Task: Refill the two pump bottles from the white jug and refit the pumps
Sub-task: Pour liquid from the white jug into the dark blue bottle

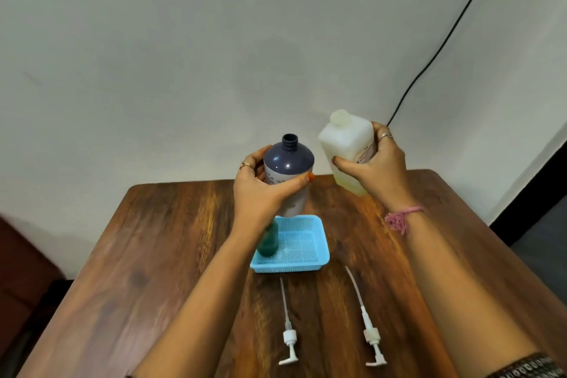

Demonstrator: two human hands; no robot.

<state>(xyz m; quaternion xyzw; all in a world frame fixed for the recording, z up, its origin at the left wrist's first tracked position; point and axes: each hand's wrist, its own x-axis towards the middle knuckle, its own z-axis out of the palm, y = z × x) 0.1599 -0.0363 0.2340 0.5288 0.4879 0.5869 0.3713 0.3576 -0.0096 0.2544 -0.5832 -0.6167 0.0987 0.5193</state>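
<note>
Left grip (pixel 260 184) wrapped round uncapped purple bottle (pixel 288 169); right grip (pixel 372 159) clasping white jug (pixel 346 138) at 3 o'clock. Both raised over blue basket (pixel 319 258).

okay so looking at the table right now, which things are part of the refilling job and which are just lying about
Job: purple bottle in left hand; white jug in right hand; green bottle; two pumps.
Lying about: blue basket; black cable.
</note>
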